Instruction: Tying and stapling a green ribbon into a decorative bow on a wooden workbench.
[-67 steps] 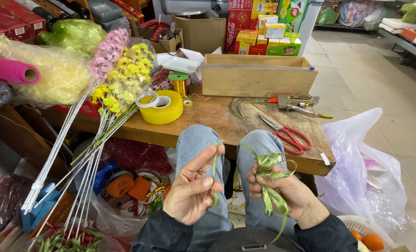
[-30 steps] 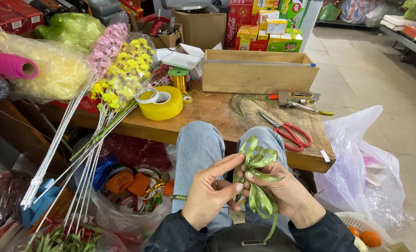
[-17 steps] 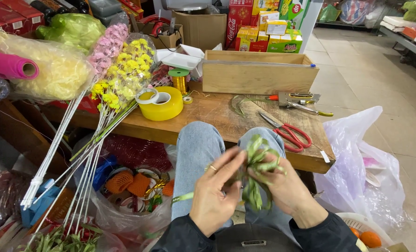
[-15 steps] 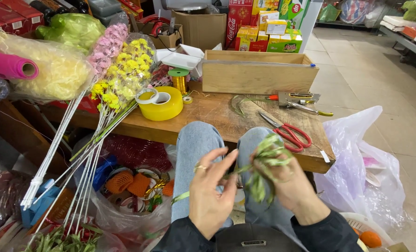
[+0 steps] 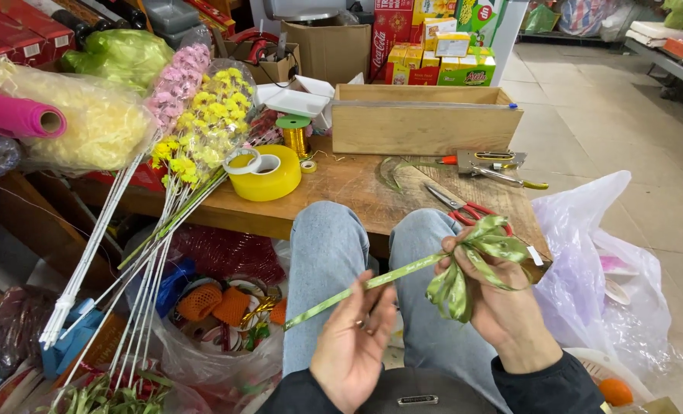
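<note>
My right hand (image 5: 499,307) grips a looped green ribbon bow (image 5: 476,261) above my right knee. A straight tail of the same green ribbon (image 5: 357,290) runs down and left from the bow, taut, across my lap. My left hand (image 5: 353,345) sits lower, palm toward me, with its fingers pinching that tail near the middle. Both knees in blue jeans (image 5: 322,245) lie under the hands.
A wooden table (image 5: 341,188) stands ahead with red-handled scissors (image 5: 464,211), a staple gun (image 5: 491,165), yellow tape rolls (image 5: 265,172), a gold wire spool (image 5: 294,134) and a wooden box (image 5: 426,119). Artificial flower stems (image 5: 173,176) lean left. A white plastic bag (image 5: 594,268) sits right.
The hands have drawn apart: my right hand lifted the bow up and right, my left hand dropped lower, and the ribbon tail between them is now pulled straight.
</note>
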